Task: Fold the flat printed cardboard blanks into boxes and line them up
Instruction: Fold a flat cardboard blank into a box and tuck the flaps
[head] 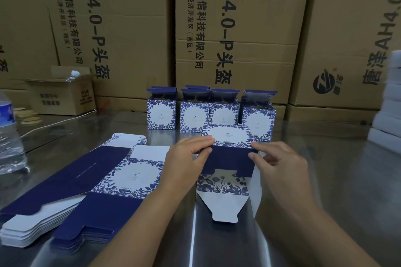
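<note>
A blue-and-white floral cardboard blank [227, 165] is partly opened into a box shape in front of me, its white tuck flap pointing toward me. My left hand [186, 158] pinches its left upper edge, and my right hand [280, 162] pinches its right upper edge. A stack of flat blanks [86, 188] lies on the steel table to the left. Behind, several folded boxes [195, 115] stand upright in a row with their top flaps open.
The steel table [325, 191] carries a clear water bottle [8, 132] at the far left and a stack of white boxes [388, 106] at the far right. Large brown cartons [238, 28] form a wall behind, with a small open carton [63, 95] at the back left.
</note>
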### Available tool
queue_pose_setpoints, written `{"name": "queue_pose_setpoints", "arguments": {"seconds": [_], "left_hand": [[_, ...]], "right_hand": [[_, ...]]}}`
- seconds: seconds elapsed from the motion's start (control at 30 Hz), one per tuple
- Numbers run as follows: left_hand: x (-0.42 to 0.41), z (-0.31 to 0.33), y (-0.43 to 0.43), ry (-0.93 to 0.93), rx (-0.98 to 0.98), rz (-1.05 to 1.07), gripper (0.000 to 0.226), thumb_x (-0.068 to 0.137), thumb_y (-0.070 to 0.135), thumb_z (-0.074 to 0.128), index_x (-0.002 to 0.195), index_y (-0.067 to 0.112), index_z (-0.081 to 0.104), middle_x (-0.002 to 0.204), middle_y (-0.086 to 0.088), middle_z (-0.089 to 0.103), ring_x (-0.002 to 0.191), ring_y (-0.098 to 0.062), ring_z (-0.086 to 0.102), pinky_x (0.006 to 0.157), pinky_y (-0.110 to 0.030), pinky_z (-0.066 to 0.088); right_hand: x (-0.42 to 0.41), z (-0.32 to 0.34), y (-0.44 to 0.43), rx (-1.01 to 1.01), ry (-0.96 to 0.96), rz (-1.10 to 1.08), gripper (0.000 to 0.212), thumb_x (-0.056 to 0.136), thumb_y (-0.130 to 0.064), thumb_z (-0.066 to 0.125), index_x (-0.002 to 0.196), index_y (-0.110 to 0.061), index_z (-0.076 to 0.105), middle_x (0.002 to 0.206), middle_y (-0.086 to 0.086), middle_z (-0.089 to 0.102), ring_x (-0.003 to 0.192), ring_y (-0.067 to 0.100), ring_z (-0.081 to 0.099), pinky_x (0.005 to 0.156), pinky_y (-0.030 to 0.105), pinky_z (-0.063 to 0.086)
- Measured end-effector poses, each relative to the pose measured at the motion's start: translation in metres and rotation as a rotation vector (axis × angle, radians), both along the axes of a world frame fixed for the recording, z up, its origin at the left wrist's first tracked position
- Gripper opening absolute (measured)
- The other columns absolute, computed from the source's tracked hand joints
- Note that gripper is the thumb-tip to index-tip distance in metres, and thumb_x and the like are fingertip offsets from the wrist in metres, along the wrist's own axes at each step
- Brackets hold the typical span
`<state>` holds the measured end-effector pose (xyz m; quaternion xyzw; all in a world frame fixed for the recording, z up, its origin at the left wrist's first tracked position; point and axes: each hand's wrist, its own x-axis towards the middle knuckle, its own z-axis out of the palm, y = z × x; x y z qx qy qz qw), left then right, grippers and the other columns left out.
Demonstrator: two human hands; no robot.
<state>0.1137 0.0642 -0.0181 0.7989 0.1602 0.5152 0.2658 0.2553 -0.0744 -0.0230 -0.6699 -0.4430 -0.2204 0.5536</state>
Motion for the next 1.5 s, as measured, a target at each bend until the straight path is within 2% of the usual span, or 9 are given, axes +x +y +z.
{"name": "queue_pose_setpoints", "arguments": {"seconds": [0.3, 0.53, 0.7, 0.83, 0.93, 1.03, 1.23, 1.33, 1.5], "left_hand": [[0.000, 0.001, -0.001, -0.001, 0.009, 0.004, 0.025, 0.083, 0.007, 0.068, 0.103, 0.021, 0.073, 0.099, 0.029, 0.060, 0.106, 0.000, 0.057, 0.094, -0.011, 0.041], [0.002, 0.000, 0.000, 0.007, 0.025, 0.000, 0.024, 0.083, 0.008, 0.069, 0.102, 0.022, 0.073, 0.102, 0.022, 0.063, 0.107, -0.002, 0.058, 0.097, -0.014, 0.042], [0.004, 0.000, -0.001, 0.013, 0.050, 0.023, 0.022, 0.083, 0.011, 0.069, 0.102, 0.022, 0.074, 0.103, 0.021, 0.064, 0.106, -0.003, 0.057, 0.095, -0.022, 0.045], [0.004, -0.002, -0.002, 0.050, 0.073, 0.028, 0.019, 0.081, 0.028, 0.071, 0.100, 0.028, 0.071, 0.102, 0.028, 0.059, 0.104, 0.007, 0.049, 0.090, -0.028, 0.048], [0.005, -0.002, -0.002, 0.061, 0.054, 0.017, 0.014, 0.080, 0.033, 0.070, 0.092, 0.033, 0.063, 0.104, 0.029, 0.058, 0.107, 0.013, 0.044, 0.085, -0.022, 0.046], [0.005, -0.003, -0.002, 0.084, 0.024, 0.006, 0.010, 0.083, 0.032, 0.066, 0.087, 0.034, 0.058, 0.107, 0.026, 0.060, 0.108, 0.017, 0.043, 0.084, -0.008, 0.038], [0.008, -0.002, 0.000, 0.118, 0.049, -0.033, 0.016, 0.088, 0.023, 0.062, 0.096, 0.036, 0.065, 0.109, 0.026, 0.059, 0.108, 0.014, 0.044, 0.085, -0.001, 0.033], [0.010, -0.003, -0.001, 0.109, 0.095, -0.020, 0.023, 0.088, 0.023, 0.064, 0.108, 0.031, 0.069, 0.104, 0.033, 0.055, 0.110, 0.012, 0.041, 0.092, 0.003, 0.024], [0.011, -0.003, 0.000, 0.066, 0.085, -0.012, 0.021, 0.086, 0.019, 0.067, 0.105, 0.027, 0.072, 0.100, 0.031, 0.057, 0.107, 0.009, 0.045, 0.091, 0.003, 0.027]], "right_hand": [[0.002, -0.001, 0.002, -0.005, -0.007, -0.012, 0.020, 0.077, -0.011, 0.077, 0.093, -0.022, 0.076, 0.086, -0.008, 0.064, 0.071, 0.005, 0.058, 0.068, 0.003, 0.038], [-0.001, 0.000, 0.000, -0.081, 0.002, -0.096, 0.015, 0.081, -0.022, 0.072, 0.094, -0.029, 0.072, 0.090, -0.014, 0.059, 0.063, 0.007, 0.057, 0.061, 0.016, 0.040], [-0.005, -0.001, 0.002, -0.095, 0.033, -0.065, 0.021, 0.085, -0.025, 0.068, 0.104, -0.031, 0.072, 0.097, -0.009, 0.055, 0.063, 0.005, 0.056, 0.066, 0.031, 0.048], [0.001, -0.001, 0.003, -0.093, 0.114, -0.016, 0.021, 0.085, -0.026, 0.068, 0.105, -0.034, 0.071, 0.096, -0.013, 0.054, 0.071, 0.001, 0.055, 0.069, 0.015, 0.042], [0.005, 0.000, 0.003, -0.069, 0.211, 0.092, 0.021, 0.083, -0.026, 0.071, 0.094, -0.043, 0.069, 0.093, -0.014, 0.057, 0.073, 0.001, 0.056, 0.068, 0.009, 0.041], [0.006, 0.001, 0.005, -0.019, 0.287, 0.183, 0.025, 0.079, -0.023, 0.075, 0.085, -0.047, 0.069, 0.088, -0.017, 0.059, 0.072, 0.007, 0.058, 0.071, 0.031, 0.051], [0.009, 0.001, 0.002, 0.003, 0.270, 0.172, 0.023, 0.079, -0.023, 0.075, 0.082, -0.046, 0.071, 0.086, -0.019, 0.059, 0.069, 0.009, 0.056, 0.070, 0.041, 0.053], [0.008, 0.001, 0.001, -0.005, 0.210, 0.139, 0.024, 0.080, -0.023, 0.074, 0.081, -0.047, 0.069, 0.088, -0.021, 0.059, 0.070, 0.005, 0.057, 0.069, 0.039, 0.052], [0.007, 0.002, 0.001, -0.014, 0.096, 0.105, 0.028, 0.080, -0.022, 0.073, 0.079, -0.049, 0.066, 0.089, -0.019, 0.058, 0.072, 0.008, 0.058, 0.069, 0.024, 0.046]]}}
